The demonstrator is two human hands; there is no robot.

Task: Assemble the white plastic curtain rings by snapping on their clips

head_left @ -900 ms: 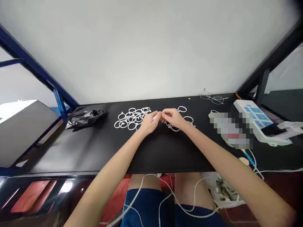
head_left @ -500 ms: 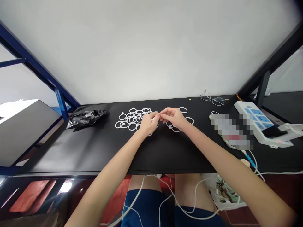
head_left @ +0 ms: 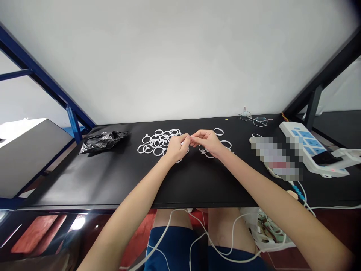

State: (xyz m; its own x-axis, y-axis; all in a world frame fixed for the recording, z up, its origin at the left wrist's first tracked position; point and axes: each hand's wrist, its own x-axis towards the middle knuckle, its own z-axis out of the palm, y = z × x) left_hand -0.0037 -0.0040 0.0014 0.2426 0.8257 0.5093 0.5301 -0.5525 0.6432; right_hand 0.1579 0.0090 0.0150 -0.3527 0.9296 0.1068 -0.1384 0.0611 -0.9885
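Note:
My left hand is closed, thumb and forefinger pinched together, and part of a white curtain ring shows at its fingers. My right hand is closed too, its fingertips meeting those of the left hand; whatever small thing they pinch is hidden. To the left and partly under the left hand lies a pile of white curtain rings, some with a small eyelet on the rim. Several more white rings lie around and behind the right hand, partly covered by it.
A crumpled black plastic bag lies at the left of the black table. Eyeglasses rest near the wall. At the right are a phone, its picture blurred, and a white power strip. White cables hang over my lap.
Both hands stay pinched together at nearly the same spot, with only a slight shift of the fingers. The rings on the table have not moved.

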